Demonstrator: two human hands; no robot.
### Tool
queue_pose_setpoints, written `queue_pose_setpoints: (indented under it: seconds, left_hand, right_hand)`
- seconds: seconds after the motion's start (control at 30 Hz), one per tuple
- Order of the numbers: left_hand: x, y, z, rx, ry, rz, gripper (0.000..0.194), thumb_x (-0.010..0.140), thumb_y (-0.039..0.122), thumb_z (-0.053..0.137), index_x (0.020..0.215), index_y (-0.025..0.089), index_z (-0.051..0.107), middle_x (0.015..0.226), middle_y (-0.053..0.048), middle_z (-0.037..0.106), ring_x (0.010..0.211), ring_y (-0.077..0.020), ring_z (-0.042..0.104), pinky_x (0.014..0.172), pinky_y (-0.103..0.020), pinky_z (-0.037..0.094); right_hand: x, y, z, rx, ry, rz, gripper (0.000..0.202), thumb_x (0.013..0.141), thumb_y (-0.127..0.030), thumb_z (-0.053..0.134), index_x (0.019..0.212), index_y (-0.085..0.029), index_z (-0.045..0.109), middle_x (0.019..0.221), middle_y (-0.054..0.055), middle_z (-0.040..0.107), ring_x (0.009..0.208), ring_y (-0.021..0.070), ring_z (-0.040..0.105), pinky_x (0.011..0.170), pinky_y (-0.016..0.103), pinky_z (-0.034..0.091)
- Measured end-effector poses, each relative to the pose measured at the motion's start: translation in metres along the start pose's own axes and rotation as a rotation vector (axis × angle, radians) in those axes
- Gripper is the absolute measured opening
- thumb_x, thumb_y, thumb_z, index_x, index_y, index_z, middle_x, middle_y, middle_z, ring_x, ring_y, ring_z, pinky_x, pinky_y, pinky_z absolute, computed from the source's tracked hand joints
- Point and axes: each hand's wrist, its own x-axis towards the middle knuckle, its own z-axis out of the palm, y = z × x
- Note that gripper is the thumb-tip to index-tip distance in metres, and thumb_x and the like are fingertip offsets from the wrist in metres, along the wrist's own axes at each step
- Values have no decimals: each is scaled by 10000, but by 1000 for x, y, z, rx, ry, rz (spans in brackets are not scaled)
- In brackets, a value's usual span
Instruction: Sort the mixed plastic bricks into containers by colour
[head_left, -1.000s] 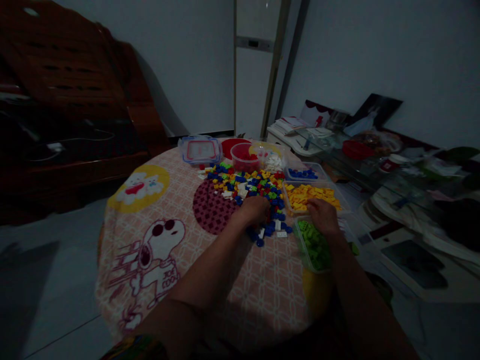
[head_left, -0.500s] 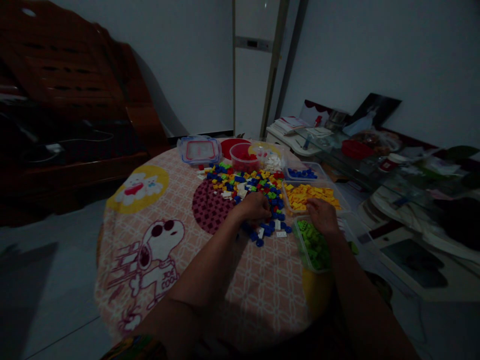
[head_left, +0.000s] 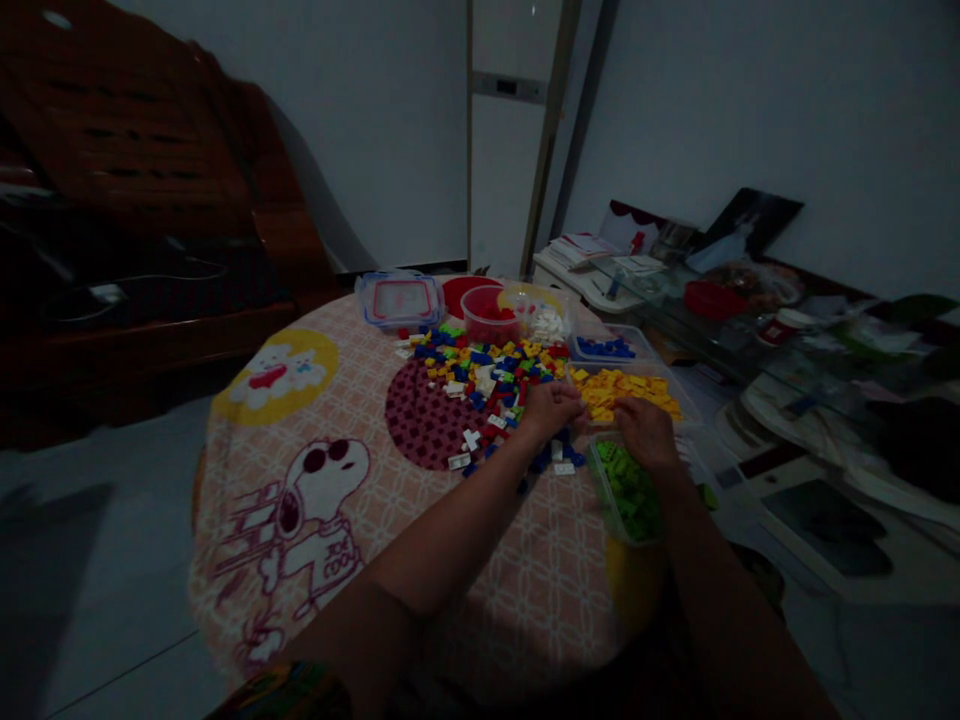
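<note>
A pile of mixed building bricks [head_left: 480, 372] in blue, yellow, red, green and white lies on the round table. Over the pile's right side is my left hand [head_left: 551, 408], fingers bent together; whatever they hold is too small to make out. My right hand [head_left: 646, 430] hangs at the near edge of a clear box of yellow bricks [head_left: 611, 388], its fingertips pinched, their contents hidden. Nearest me stands a box of green bricks [head_left: 628, 492], partly below my right wrist. Behind the yellow ones is a box of blue bricks [head_left: 604, 347].
A round tub with red bricks [head_left: 491, 315], white bricks [head_left: 547, 324] in a clear container and a blue-rimmed lidded box [head_left: 401, 300] stand at the table's back. A cluttered glass side table [head_left: 660, 300] is at the right, a wooden bench [head_left: 150, 180] at the left.
My left hand has moved right, from the pile toward the yellow box, uncovering white, red and blue bricks. My right hand has stayed almost in place.
</note>
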Motion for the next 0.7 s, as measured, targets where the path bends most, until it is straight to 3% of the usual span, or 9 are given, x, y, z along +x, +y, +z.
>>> queue_pose_setpoints:
  seconds: [0.1, 0.2, 0.4, 0.57, 0.7]
  left_hand:
    - [0, -4, 2, -84, -43, 42, 449, 729, 83, 762, 1159, 88, 630, 837, -35, 736, 700, -108, 690, 759, -260, 564]
    - [0, -4, -3, 26, -102, 120, 411, 760, 88, 717, 1167, 92, 658, 957, -70, 750, 788, -122, 699, 797, -257, 555]
    - [-13, 6, -6, 668, -156, 298, 153, 809, 152, 655, 922, 122, 753, 879, -49, 752, 823, -153, 679, 793, -248, 517]
    - [-31, 12, -3, 1121, -210, 446, 204, 877, 207, 576, 933, 150, 764, 958, -87, 746, 924, -199, 680, 846, -276, 503]
    - [-47, 6, 3, 1317, -272, 434, 237, 898, 198, 535, 1007, 165, 743, 1016, -109, 734, 946, -221, 682, 835, -289, 514]
  right_hand:
    - [0, 0, 0, 3, 9, -6, 336, 839, -293, 480, 975, -170, 762, 1034, 132, 764, 978, 282, 682, 946, 424, 511]
    - [0, 0, 0, 2, 15, -2, 344, 839, -299, 478, 973, -157, 761, 1044, 146, 761, 985, 287, 683, 945, 424, 511]
    - [-1, 0, 0, 2, 16, 3, 333, 839, -302, 482, 968, -174, 761, 1019, 126, 767, 980, 274, 682, 943, 408, 511]
    - [-1, -3, 0, 0, -3, 23, 341, 842, -292, 480, 980, -157, 761, 1042, 144, 763, 997, 281, 684, 958, 414, 504]
    - [-1, -4, -1, -12, -8, 18, 343, 854, -275, 479, 1001, -145, 761, 1059, 153, 761, 1009, 286, 684, 960, 420, 503]
